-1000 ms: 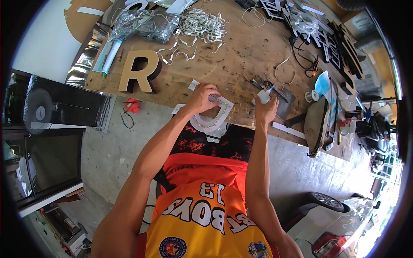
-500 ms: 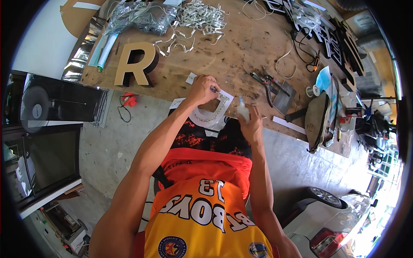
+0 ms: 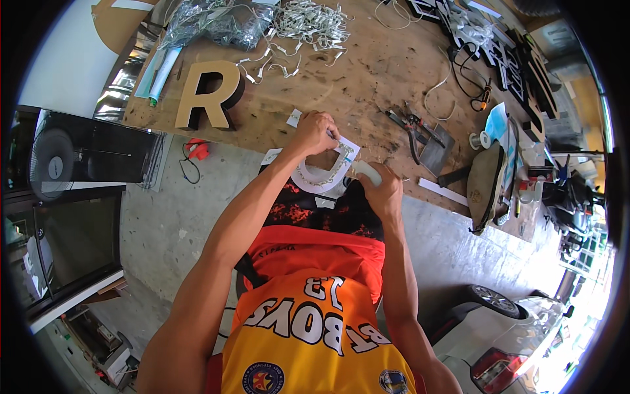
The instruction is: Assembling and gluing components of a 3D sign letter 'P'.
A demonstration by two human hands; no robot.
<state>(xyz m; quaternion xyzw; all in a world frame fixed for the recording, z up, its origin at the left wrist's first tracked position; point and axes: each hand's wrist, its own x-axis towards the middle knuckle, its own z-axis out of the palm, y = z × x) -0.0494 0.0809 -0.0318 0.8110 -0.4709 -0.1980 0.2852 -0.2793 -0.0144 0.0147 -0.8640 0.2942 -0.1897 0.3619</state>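
Observation:
A white curved letter piece rests on my lap against the table edge, with small parts dotted along its inner face. My left hand is closed at its upper end, fingers curled; a small dark bit shows between the fingertips. Beside the letter's right side, my right hand grips a small white squeeze bottle, tilted with its tip toward the letter. Most of the bottle's lower end is hidden in the palm.
A brown-faced letter R stands on the wooden table. White light-module strings lie at the back. Pliers, a grey plate, a solder spool and a pouch lie right. A fan is left.
My right hand has tipped the bottle from upright to leaning left, its tip now by the letter. The letter and my left hand have shifted slightly right.

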